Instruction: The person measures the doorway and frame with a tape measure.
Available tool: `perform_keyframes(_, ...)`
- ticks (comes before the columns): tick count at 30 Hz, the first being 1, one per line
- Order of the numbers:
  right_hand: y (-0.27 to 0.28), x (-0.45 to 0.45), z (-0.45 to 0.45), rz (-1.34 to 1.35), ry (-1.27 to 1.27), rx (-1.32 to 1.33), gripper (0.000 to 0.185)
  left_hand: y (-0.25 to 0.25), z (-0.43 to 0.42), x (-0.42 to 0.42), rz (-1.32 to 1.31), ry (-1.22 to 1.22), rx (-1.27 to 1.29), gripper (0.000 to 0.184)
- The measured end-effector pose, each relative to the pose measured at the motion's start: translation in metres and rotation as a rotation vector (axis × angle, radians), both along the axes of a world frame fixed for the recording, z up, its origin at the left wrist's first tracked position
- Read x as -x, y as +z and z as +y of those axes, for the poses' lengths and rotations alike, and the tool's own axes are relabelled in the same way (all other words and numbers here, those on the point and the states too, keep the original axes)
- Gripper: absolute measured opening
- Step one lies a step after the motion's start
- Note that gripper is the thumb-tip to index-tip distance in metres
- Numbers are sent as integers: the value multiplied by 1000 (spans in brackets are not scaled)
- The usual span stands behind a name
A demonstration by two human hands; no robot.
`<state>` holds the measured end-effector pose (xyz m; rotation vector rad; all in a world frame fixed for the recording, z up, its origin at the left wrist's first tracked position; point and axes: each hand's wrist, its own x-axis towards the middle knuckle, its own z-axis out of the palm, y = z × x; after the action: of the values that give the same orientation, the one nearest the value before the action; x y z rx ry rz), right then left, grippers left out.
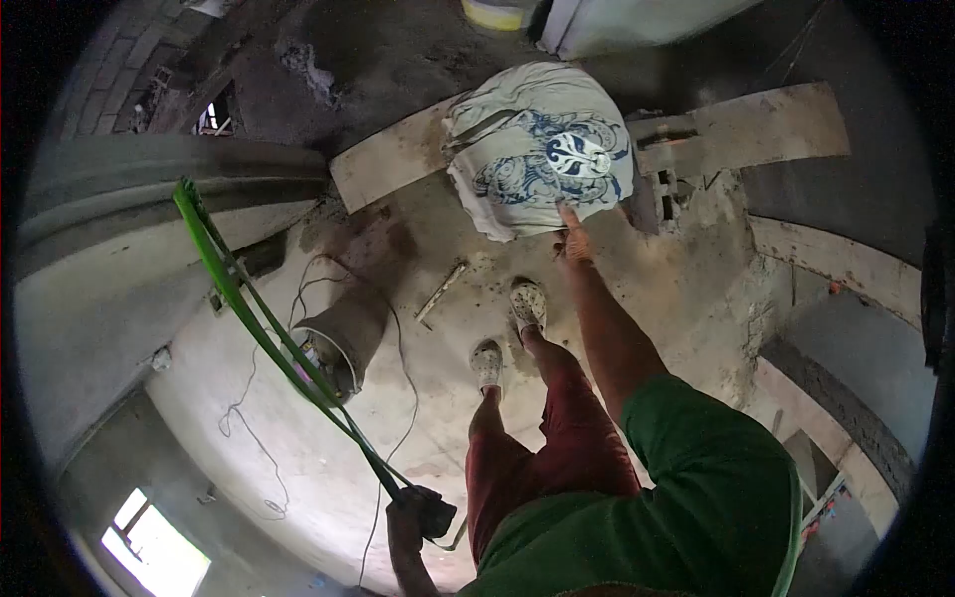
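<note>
A light cloth with a blue printed pattern and a white mask design is spread over something at the top centre. My right hand reaches to its lower edge, with a finger against or just over the fabric; whether it grips the cloth cannot be made out. At the lower left, my left hand is closed round the base of a long green leafy stalk, which slants to the upper left. A dark, blocky object is beside this hand, its exact nature unclear.
A bucket with things inside lies or leans left of my feet. A thin cable winds over the floor. Boards extend on both sides of the cloth. A small stick lies ahead of my feet.
</note>
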<state>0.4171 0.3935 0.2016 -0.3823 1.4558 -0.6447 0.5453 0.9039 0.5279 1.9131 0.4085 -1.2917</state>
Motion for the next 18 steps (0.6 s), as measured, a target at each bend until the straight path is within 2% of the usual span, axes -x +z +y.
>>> perform_keyframes(1,1,0,-2,-14,-6,-33,72,-2,-5,-7,-78,-205,14,24)
perform_keyframes(3,0,14,6,-90,42,26,72,-5,-10,-17,-164,-420,32,23)
perform_keyframes(4,-3,25,12,-99,105,-79,70,-14,-9,-24,-232,-475,88,26)
perform_keyframes(5,6,38,17,-108,169,-183,68,-5,-21,-31,-159,-384,87,25)
perform_keyframes(7,51,68,30,-36,529,-177,62,12,-47,-45,-27,-190,74,23)
perform_keyframes(8,90,64,30,-72,566,-67,61,0,-57,-69,-149,-303,237,23)
perform_keyframes(10,168,87,36,-145,655,69,54,25,-98,-86,-157,-249,330,22)
perform_keyframes(11,201,92,26,-187,719,102,49,42,-129,-103,-51,-73,266,22)
perform_keyframes(13,304,83,9,-439,642,222,50,50,-159,-129,-143,-110,235,20)
perform_keyframes(14,354,80,-2,-519,759,497,50,49,-168,-141,-178,-118,287,20)
perform_keyframes(15,413,30,-74,-607,890,768,51,51,-228,-186,-216,-103,333,20)
perform_keyframes(16,500,23,-88,-561,1098,852,55,62,-248,-191,-221,-97,360,19)
perform_keyframes(18,594,5,-98,-669,1268,1102,45,83,-290,-211,-250,-133,328,20)
